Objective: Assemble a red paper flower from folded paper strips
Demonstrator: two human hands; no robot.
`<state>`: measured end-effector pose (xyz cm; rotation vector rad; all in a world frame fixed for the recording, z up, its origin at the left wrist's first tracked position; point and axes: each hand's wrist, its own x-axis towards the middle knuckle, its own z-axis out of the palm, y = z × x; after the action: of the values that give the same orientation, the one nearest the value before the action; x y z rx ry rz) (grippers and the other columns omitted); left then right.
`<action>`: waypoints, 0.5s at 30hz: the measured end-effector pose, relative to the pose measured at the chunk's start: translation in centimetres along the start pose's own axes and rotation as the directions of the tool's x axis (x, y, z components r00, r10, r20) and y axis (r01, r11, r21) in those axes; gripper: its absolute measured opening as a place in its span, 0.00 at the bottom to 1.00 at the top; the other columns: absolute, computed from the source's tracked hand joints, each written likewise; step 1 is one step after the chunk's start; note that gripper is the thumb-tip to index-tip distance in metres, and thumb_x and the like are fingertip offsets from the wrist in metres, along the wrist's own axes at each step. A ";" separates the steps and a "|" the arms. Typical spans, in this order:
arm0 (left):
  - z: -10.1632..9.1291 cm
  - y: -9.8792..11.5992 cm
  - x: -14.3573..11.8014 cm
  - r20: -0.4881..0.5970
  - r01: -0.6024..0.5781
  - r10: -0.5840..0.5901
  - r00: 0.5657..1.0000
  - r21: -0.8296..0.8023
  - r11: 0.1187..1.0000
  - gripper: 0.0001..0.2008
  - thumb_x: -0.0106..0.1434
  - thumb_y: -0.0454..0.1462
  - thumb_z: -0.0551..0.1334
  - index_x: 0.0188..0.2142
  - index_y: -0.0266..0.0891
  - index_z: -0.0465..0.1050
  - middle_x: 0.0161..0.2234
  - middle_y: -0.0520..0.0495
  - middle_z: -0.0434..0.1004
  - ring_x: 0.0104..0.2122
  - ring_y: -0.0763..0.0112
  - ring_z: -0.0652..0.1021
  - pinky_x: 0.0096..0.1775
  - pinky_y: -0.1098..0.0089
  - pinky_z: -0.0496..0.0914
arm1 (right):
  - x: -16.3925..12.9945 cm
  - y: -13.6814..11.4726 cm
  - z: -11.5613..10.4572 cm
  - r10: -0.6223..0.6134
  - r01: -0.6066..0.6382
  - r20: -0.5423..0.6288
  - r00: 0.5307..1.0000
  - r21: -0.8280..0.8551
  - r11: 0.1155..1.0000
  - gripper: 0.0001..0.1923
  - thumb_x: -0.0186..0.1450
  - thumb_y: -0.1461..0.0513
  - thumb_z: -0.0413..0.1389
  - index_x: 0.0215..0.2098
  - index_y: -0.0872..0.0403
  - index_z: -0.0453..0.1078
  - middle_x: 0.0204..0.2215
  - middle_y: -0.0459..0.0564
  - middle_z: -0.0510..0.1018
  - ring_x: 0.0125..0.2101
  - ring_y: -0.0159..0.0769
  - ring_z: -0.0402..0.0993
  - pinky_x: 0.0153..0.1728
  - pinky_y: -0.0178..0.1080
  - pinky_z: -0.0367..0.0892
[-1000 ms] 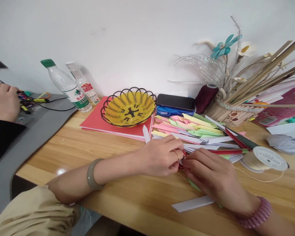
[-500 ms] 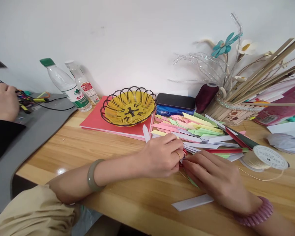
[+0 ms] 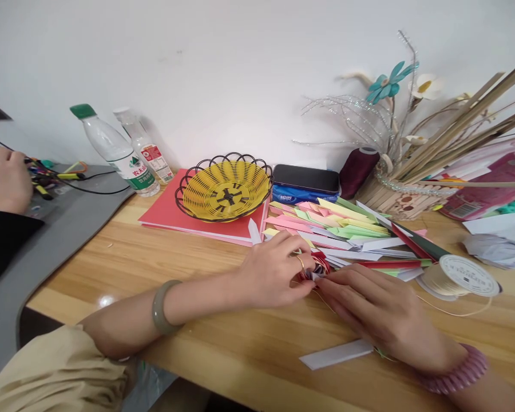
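My left hand [image 3: 270, 272] is curled around a small red-and-white bundle [image 3: 320, 263], which looks like folded paper and is partly hidden by the fingers. From the right, my right hand [image 3: 375, 312] pinches the near edge of that bundle, its fingertips almost meeting my left thumb. A thin cord trails beneath the right fingers. Just behind both hands lies a pile of folded paper strips [image 3: 347, 220] in pink, yellow, green and white. One loose white paper strip [image 3: 335, 354] rests on the table below my right hand.
A cord spool [image 3: 463, 277] and crumpled paper [image 3: 495, 250] sit at right. Behind are a yellow basket [image 3: 227, 189] on red paper [image 3: 158, 212], a phone [image 3: 306, 178], and a flower holder [image 3: 407, 200]. Two bottles [image 3: 131, 163] stand left, near another person's hand [image 3: 4, 178].
The fingers of my left hand have lifted and spread a little, so more of the red-and-white bundle shows. My right hand keeps its pinch, and a green strand now shows below it.
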<state>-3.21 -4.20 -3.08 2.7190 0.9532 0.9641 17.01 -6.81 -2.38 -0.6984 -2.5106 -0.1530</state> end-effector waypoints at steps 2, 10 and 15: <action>0.1 -0.2 0.1 0.048 0.055 -0.051 0.998 -0.086 0.995 0.05 0.56 0.37 0.59 0.32 0.39 0.70 0.37 0.47 0.72 0.39 0.69 0.70 0.38 0.68 0.69 | 0.1 -0.1 0.2 0.135 -0.129 -0.035 0.990 0.148 0.981 0.12 0.63 0.68 0.49 0.44 0.52 0.64 0.30 0.49 0.76 0.29 0.33 0.72 0.27 0.35 0.69; -0.1 -0.7 0.6 0.049 0.049 -0.040 0.998 -0.192 0.980 0.05 0.55 0.33 0.59 0.33 0.39 0.71 0.37 0.48 0.74 0.41 0.68 0.71 0.40 0.66 0.68 | 0.7 0.3 0.1 0.301 -0.274 -0.046 0.952 0.308 0.911 0.10 0.62 0.68 0.51 0.40 0.51 0.66 0.32 0.50 0.73 0.33 0.34 0.72 0.30 0.36 0.70; -0.1 -0.4 0.7 -0.050 -0.066 0.060 0.997 -0.120 0.991 0.06 0.55 0.30 0.57 0.30 0.39 0.72 0.36 0.48 0.74 0.40 0.70 0.70 0.38 0.69 0.69 | 0.4 0.8 0.5 0.238 -0.222 -0.063 0.969 0.190 0.956 0.11 0.61 0.67 0.52 0.42 0.51 0.65 0.35 0.51 0.72 0.35 0.34 0.70 0.31 0.37 0.70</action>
<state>-3.09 -3.52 -2.72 2.6503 0.7924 1.0642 16.86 -5.83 -2.62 -0.8814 -2.3053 0.1265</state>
